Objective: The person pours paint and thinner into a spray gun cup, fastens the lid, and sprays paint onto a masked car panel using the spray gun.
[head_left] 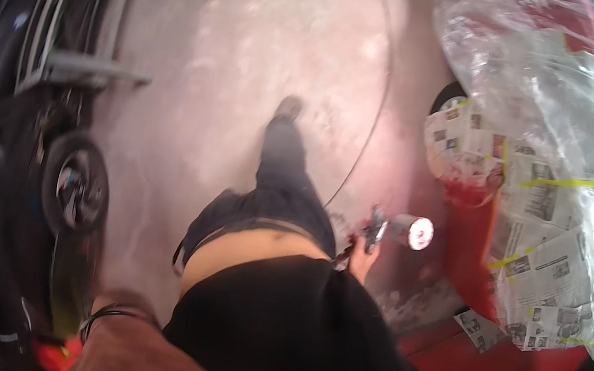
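My right hand [361, 260] is closed around the handle of a spray gun [375, 229], to the right of my waist. The gun's pale cup [415, 232], with red marks on its end, points toward a red car panel [465, 251]. At the lower left, my left forearm crosses the view with dark bands at the wrist. Beyond them, my left hand [135, 303] is blurred, and its fingers cannot be made out. A thin hose [380, 109] runs over the floor toward the gun.
Newspaper [553, 261], yellow tape and clear plastic [559, 103] cover much of the red car on the right. A dark vehicle with a wheel [78, 182] stands on the left, beside a metal frame [90, 67]. A red object [52, 356] is at the lower left.
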`<state>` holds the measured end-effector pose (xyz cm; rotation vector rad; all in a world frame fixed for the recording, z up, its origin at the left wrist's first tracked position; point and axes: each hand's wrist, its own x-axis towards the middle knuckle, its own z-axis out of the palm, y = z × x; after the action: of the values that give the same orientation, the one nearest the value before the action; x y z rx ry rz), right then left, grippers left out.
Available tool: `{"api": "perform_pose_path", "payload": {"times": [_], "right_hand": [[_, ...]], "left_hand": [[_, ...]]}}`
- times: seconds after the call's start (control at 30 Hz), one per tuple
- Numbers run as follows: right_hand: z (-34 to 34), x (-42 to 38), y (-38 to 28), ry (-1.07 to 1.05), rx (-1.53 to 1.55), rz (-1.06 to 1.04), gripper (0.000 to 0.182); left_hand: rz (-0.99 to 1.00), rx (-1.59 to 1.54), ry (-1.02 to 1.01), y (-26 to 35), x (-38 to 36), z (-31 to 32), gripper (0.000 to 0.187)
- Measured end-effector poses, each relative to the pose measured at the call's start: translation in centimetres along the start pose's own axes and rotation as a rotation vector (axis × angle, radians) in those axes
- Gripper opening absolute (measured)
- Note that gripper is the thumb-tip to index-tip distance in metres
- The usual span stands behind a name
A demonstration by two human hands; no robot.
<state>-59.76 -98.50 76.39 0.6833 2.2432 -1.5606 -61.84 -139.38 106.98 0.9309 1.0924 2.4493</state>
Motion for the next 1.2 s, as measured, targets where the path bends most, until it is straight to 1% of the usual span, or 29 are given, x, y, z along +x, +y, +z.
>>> {"api": "perform_pose_path", "payload": {"times": [0.03,0.07,0.13,0.17,0.23,0.3,0.33,0.37,0.4,0.43,0.47,0.5,0.53,0.57,0.6,0.63,0.67,0.77,0.83,0.87,0.9,0.93,0.97,1.0,1.03,1.07,1.13,1.17,1.2], "right_hand": [[1.7,3.2,-1.6,-0.007,0.025,-0.074,0.047],[2.7,6.2,-3.0,0.027,0.011,-0.114,0.044],[5.5,9.7,-9.3,0.023,0.031,-0.007,0.041],[6.5,12.4,-11.3,0.045,0.041,-0.024,0.041],[9.0,16.3,-14.6,0.018,0.056,-0.038,0.042],[11.5,19.3,-21.8,-0.084,0.053,0.107,0.042],[13.1,21.8,-22.8,-0.041,-0.042,-0.247,0.043],[13.8,24.3,-23.8,-0.068,-0.013,-0.173,0.042],[15.9,26.5,-26.6,-0.131,-0.002,-0.119,0.041],[16.4,27.0,-29.1,-0.119,0.011,-0.057,0.040],[16.9,27.9,-29.8,-0.076,0.032,0.003,0.039],[18.5,30.5,-29.6,-0.035,0.023,-0.118,0.039],[19.4,32.3,-32.2,-0.067,-0.047,-0.158,0.040],[20.4,33.9,-33.5,-0.057,-0.039,-0.120,0.040],[21.5,36.8,-32.2,0.010,-0.011,-0.272,0.041],[22.3,38.3,-34.2,-0.033,-0.024,-0.158,0.039],[24.4,39.3,-38.3,0.031,-0.058,-0.110,0.039],[28.0,45.0,-40.9,0.091,-0.027,-0.107,0.040],[30.7,50.6,-41.5,0.110,0.163,-0.069,0.042],[32.7,53.0,-44.8,0.086,0.153,-0.042,0.043],[34.0,53.4,-48.4,0.112,0.160,-0.014,0.044],[36.1,53.1,-54.1,0.113,0.035,0.012,0.040],[38.0,54.8,-57.6,0.097,-0.023,0.059,0.038],[39.8,56.3,-60.7,0.078,0.041,0.007,0.031],[41.9,58.2,-63.2,0.050,0.101,-0.046,0.027],[43.2,61.3,-63.6,0.049,0.095,-0.064,0.020],[46.2,66.8,-69.2,0.023,0.066,-0.079,0.016],[48.2,69.0,-72.1,0.013,0.060,-0.071,0.015],[50.2,71.6,-75.2,0.005,0.090,-0.075,0.013]], "left_hand": [[0.006,-0.018,-0.053,0.4,2.3,-2.5,0.048],[0.011,-0.053,-0.097,0.9,4.7,-4.5,0.047],[0.032,-0.126,-0.173,1.5,10.0,-8.7,0.047],[0.055,-0.152,-0.197,1.8,12.6,-10.2,0.046],[0.122,-0.186,-0.222,2.2,16.9,-12.3,0.046],[0.162,-0.198,-0.239,3.1,19.6,-15.1,0.045],[0.245,-0.174,-0.216,3.7,20.8,-17.0,0.045],[0.234,-0.196,-0.245,5.0,21.6,-19.3,0.044],[0.235,-0.199,-0.238,5.7,22.8,-21.4,0.044],[0.222,-0.247,-0.259,6.7,23.7,-23.8,0.044],[0.215,-0.263,-0.288,7.7,24.3,-26.5,0.044],[0.191,-0.258,-0.321,8.6,25.1,-30.3,0.043],[0.161,-0.239,-0.342,9.6,26.2,-33.7,0.043],[0.136,-0.227,-0.328,10.7,27.0,-37.5,0.043],[0.112,-0.206,-0.338,11.5,28.2,-41.1,0.042],[0.095,-0.189,-0.348,12.4,29.1,-44.4,0.042],[0.083,-0.182,-0.355,13.4,30.4,-47.8,0.042],[0.125,-0.172,-0.372,17.4,35.9,-56.8,0.041],[0.147,-0.152,-0.389,20.7,39.9,-62.8,0.041],[0.158,-0.141,-0.406,22.5,41.4,-65.9,0.041],[0.159,-0.167,-0.444,24.6,42.8,-69.2,0.040],[0.152,-0.188,-0.485,26.7,43.5,-71.9,0.040],[0.133,-0.219,-0.512,28.8,44.1,-75.1,0.040],[0.105,-0.244,-0.525,30.9,44.5,-78.1,0.040],[0.066,-0.261,-0.516,32.8,44.5,-81.3,0.040],[0.015,-0.265,-0.482,34.6,44.1,-84.6,0.040],[-0.111,-0.188,-0.357,37.8,42.9,-91.9,0.039],[-0.199,0.041,-0.163,38.9,42.0,-96.3,0.039],[-0.507,0.188,0.127,40.6,42.5,-99.8,0.039]]}}
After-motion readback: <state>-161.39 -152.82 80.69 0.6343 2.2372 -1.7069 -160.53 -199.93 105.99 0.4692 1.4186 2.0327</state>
